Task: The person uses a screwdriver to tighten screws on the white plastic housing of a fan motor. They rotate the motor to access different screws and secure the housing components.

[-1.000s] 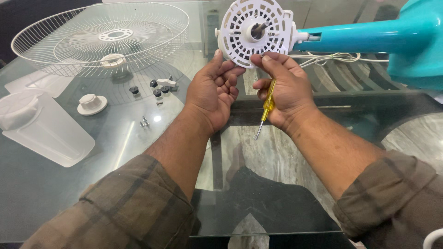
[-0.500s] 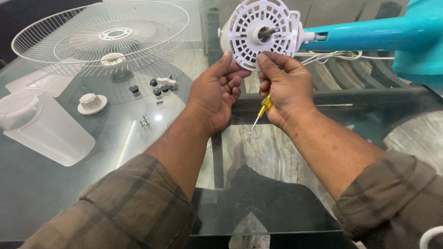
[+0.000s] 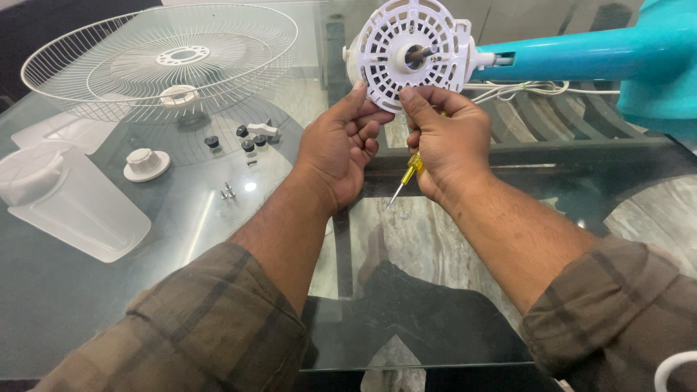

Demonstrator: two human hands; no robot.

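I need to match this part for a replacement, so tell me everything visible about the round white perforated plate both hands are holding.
The round white plate looks like moulded plastic, pierced with rings of slots and small holes, its edge notched with tabs. A metal shaft pokes through its centre. It faces the camera, upright, mounted on the end of a teal fan body lying above the glass table. The left hand and right hand pinch its lower rim.

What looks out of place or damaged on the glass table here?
Nothing looks damaged or spilled. The fan is simply in parts: the wire guard lies flat on the glass table, with loose screws and small black pieces beside it. The right hand has a yellow screwdriver tucked in it, tip down, while touching the white motor plate.
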